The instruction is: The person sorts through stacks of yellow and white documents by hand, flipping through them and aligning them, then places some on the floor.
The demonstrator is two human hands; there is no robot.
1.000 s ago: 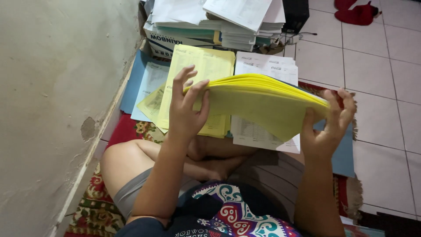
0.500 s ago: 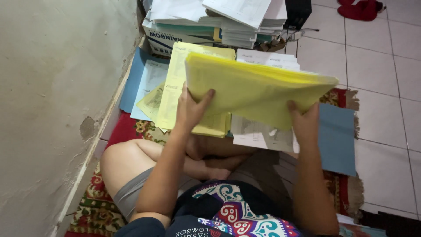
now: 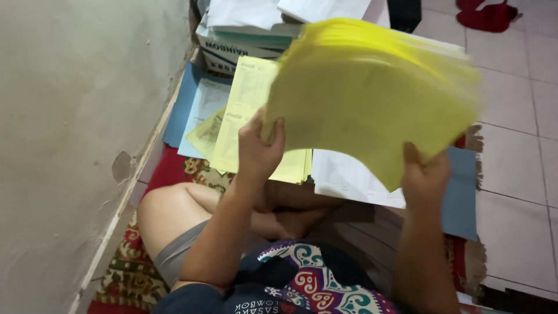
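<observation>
- While both hands hold it up, I see the yellow paper stack [image 3: 372, 93] tilted with its broad face toward me, long axis running from lower left to upper right, blurred at its far edge.
- My left hand [image 3: 258, 148] has its fingers [image 3: 278, 131] closed on the stack's lower left corner; the sheets fan up and away from them.
- My right hand [image 3: 424, 177] pinches the bottom edge, thumb in front, the paper rising above those fingers.
- Below the fingers lie a pale yellow sheet [image 3: 244, 116], white sheets [image 3: 349, 180] and blue folders [image 3: 459, 192] on the floor.
- A wall [image 3: 75, 116] stands close left of the fingers; tiled floor [image 3: 517, 128] opens to the right; a piled box [image 3: 232, 43] sits beyond.
</observation>
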